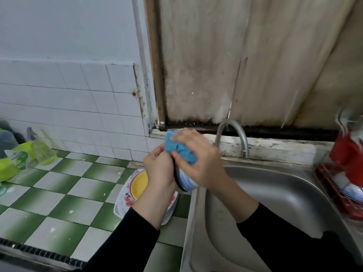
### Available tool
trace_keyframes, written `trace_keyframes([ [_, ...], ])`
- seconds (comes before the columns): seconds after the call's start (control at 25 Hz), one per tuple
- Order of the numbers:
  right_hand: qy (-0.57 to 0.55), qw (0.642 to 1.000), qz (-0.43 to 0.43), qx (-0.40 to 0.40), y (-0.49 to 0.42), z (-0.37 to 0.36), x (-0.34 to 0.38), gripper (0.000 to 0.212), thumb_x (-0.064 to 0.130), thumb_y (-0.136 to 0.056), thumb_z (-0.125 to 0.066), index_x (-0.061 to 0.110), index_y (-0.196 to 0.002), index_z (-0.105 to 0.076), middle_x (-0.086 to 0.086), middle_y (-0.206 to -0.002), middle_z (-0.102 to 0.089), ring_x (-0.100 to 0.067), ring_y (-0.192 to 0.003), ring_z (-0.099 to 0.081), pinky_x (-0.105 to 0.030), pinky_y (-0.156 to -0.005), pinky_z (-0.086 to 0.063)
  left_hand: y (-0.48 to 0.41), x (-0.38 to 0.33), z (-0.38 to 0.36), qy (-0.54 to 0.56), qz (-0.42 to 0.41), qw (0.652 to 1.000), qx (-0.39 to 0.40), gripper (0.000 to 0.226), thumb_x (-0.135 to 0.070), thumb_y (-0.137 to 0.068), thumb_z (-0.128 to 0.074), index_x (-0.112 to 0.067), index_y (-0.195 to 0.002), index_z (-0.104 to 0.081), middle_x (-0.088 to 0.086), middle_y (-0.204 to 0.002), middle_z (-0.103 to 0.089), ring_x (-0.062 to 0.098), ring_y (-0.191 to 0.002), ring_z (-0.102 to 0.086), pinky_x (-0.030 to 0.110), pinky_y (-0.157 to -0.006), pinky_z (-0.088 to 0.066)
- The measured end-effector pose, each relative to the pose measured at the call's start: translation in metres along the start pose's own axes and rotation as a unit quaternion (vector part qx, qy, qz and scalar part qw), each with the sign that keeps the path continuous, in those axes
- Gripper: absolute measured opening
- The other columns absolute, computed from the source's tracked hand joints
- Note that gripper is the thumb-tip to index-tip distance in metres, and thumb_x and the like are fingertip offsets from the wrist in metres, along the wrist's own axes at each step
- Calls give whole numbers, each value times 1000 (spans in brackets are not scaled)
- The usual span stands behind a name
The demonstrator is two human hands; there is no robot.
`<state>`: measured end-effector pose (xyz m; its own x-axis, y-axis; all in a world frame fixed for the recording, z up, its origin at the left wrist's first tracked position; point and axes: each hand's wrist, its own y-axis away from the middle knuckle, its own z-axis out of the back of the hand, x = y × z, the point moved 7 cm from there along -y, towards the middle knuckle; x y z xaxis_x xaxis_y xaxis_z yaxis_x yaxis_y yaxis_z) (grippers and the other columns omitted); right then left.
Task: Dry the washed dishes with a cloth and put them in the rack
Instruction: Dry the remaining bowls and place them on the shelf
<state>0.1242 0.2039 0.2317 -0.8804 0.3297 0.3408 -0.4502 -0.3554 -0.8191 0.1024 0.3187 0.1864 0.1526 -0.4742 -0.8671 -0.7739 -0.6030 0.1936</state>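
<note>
gripping striped bowl [185,181] by its rim with left hand [159,165], clutching blue cloth [181,151] against it with right hand [198,163]; red rack [334,191] well right of both hands, plates [125,199] below left wrist

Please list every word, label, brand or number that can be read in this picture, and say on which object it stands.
No text can be read anywhere.
Green packet at far left: it has a printed label, too blurred to read.
Red container at far right: it has white marks, too blurred to tell whether they are letters.
</note>
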Motion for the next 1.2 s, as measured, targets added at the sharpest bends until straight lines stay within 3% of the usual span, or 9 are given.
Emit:
trace_keyframes([
  [0.08, 2, 999, -8, -36, 17, 15, -5, 29, 20, -87, -63, 7, -113, -62, -14, -124, -60, -22, -121, -53, -26, -108, -36, 4, 11, -5, 31, 42, 999, 0, 26, 14, -89, -47, 3, -100, -68, 14, -80, -72, 31, -79, -69, 36, -72, -60],
  [0.24, -21, 947, -229, -223, 35, 61, -30, 39, 30, -88, -53, -3, -107, -59, -14, -123, -57, -16, -116, -52, -21, -101, -40, 15, 32, -31, 48, 129, 988, 76, 28, -5, -100, -39, -4, -113, -64, 20, -114, -67, 39, -105, -64, 55, -97, -48],
  [0.36, 27, 970, -136, -202, 47, 77, -22, 31, 23, -90, -54, -5, -102, -59, -16, -114, -59, -19, -109, -55, -20, -97, -42, 21, 34, -37, 65, 154, 982, 89, 31, -10, -102, -36, -10, -95, -66, 14, -96, -72, 33, -88, -66, 44, -86, -52],
  [0.52, 24, 955, -217, -203, 47, 96, -36, 32, 30, -88, -53, 2, -96, -65, -8, -116, -60, -4, -107, -51, -12, -95, -39, 20, 31, -30, 58, 115, 990, 51, 22, -8, -98, -48, -12, -101, -69, 14, -108, -71, 36, -102, -67, 56, -92, -51],
  [0.72, 22, 992, -120, -20, 37, 87, -21, 28, 29, -84, -56, 3, -90, -66, -4, -119, -61, -4, -112, -51, -5, -97, -32, 21, 15, -25, 70, 100, 992, 33, 26, -1, -97, -47, -1, -116, -65, 15, -112, -68, 31, -93, -67, 46, -83, -55],
  [0.88, 85, 965, -223, -110, 34, 100, -33, 25, 27, -85, -59, 4, -92, -68, -7, -109, -66, -3, -94, -53, 3, -84, -31, 27, 18, -26, 53, 102, 993, 38, 24, -1, -95, -50, -4, -110, -68, 15, -109, -70, 33, -97, -68, 53, -90, -53],
  [1.0, 47, 980, -127, -148, 38, 84, -1, 20, 20, -87, -61, 3, -97, -64, -11, -111, -65, -14, -108, -56, -10, -99, -36, 26, 13, -27, 69, 108, 991, 30, 19, -2, -96, -50, -5, -102, -68, 8, -86, -70, 23, -67, -66, 37, -64, -58],
  [1.08, 28, 984, -12, -176, 54, 84, 20, 17, 14, -88, -63, 4, -102, -59, -15, -117, -59, -27, -120, -52, -30, -107, -40, 25, 11, -29, 74, 119, 989, 43, 21, -5, -97, -47, -7, -103, -67, 8, -84, -69, 22, -66, -65, 32, -56, -56],
  [1.2, 57, 980, 70, -178, 71, 76, 33, 23, 6, -87, -62, 13, -109, -59, -12, -123, -48, -36, -124, -44, -50, -108, -38, 27, 14, -32, 83, 137, 985, 57, 24, -9, -99, -46, -6, -107, -67, 14, -104, -71, 32, -91, -67, 44, -77, -57],
])
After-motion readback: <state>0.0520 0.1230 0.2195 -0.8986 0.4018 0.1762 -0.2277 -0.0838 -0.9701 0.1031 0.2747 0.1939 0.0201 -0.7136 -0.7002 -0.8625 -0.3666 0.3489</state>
